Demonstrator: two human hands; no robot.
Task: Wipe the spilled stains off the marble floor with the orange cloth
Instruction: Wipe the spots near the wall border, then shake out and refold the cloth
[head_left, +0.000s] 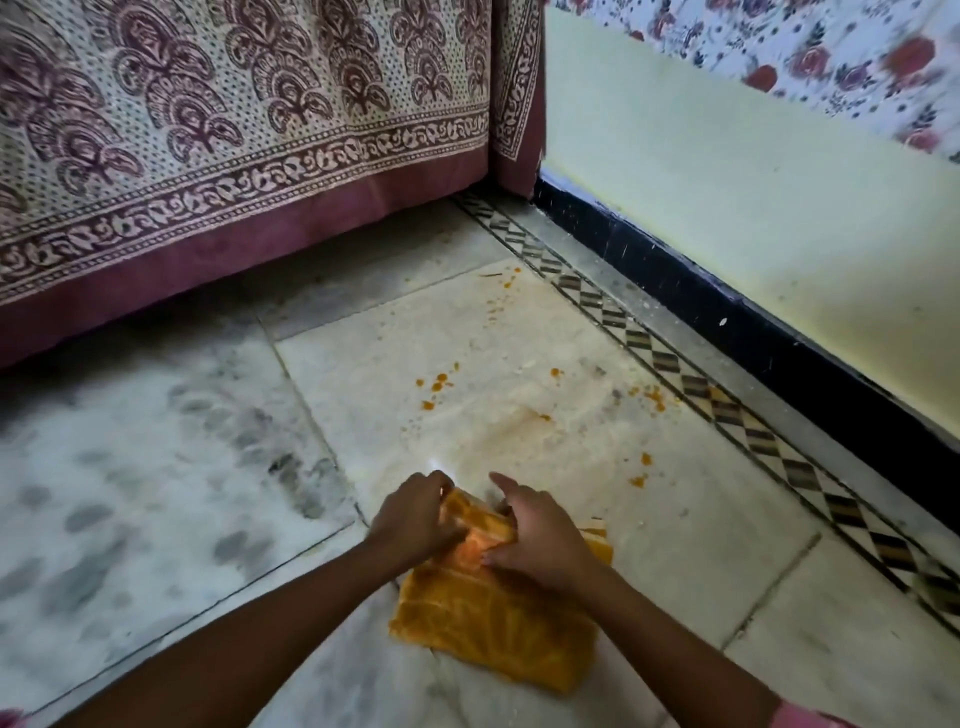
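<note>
We have the folded orange terry cloth (493, 618) on the white marble floor (519, 343), left hand (415, 519) and right hand (540, 535) both clamped on its far edge. Dragging it bunched could smear the orange stains (439, 382) towards the checkered border strip (727, 410).

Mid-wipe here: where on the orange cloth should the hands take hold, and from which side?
Grip the bunched far end of the orange cloth, coming from above on the near side. Left hand and right hand already gather that ridge; the rest lies flat on the marble floor, offering no edge, and stains lie ahead.
</note>
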